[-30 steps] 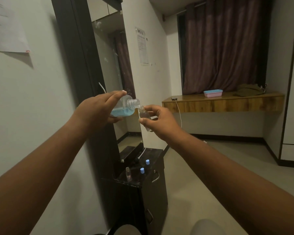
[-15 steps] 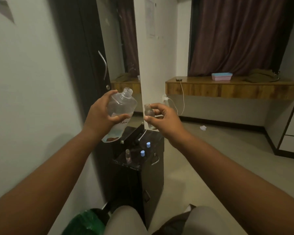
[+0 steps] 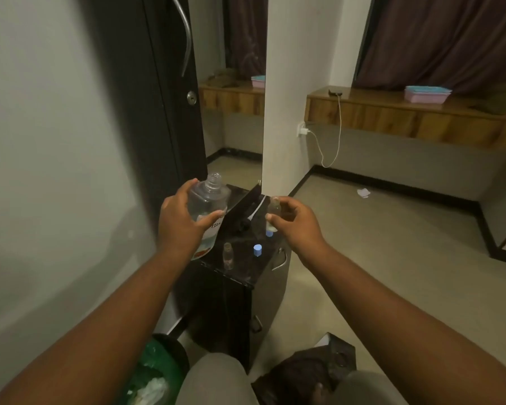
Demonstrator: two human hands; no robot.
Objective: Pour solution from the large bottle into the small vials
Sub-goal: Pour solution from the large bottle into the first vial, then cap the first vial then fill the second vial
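My left hand [image 3: 181,226] grips the large clear bottle [image 3: 209,206], which is uncapped, nearly upright and holds a little liquid at its bottom. My right hand [image 3: 297,222] pinches a small clear vial [image 3: 273,213] upright, with a bit of liquid low in it. Both are held apart above the small black cabinet [image 3: 246,276]. On the cabinet top stand an uncapped empty vial [image 3: 228,255] and a blue cap [image 3: 257,249]. Another blue cap [image 3: 269,233] peeks out just below the held vial.
A dark door [image 3: 158,97] with a metal handle stands at the left, a white pillar [image 3: 289,92] behind the cabinet. A green bin [image 3: 155,372] sits by my left knee and a dark bag [image 3: 310,372] by the right. A wooden shelf [image 3: 406,112] carries a pink box.
The bottle went from tilted, pouring into the vial, to upright. Both hands separated and dropped toward the cabinet top as my view tipped downward.
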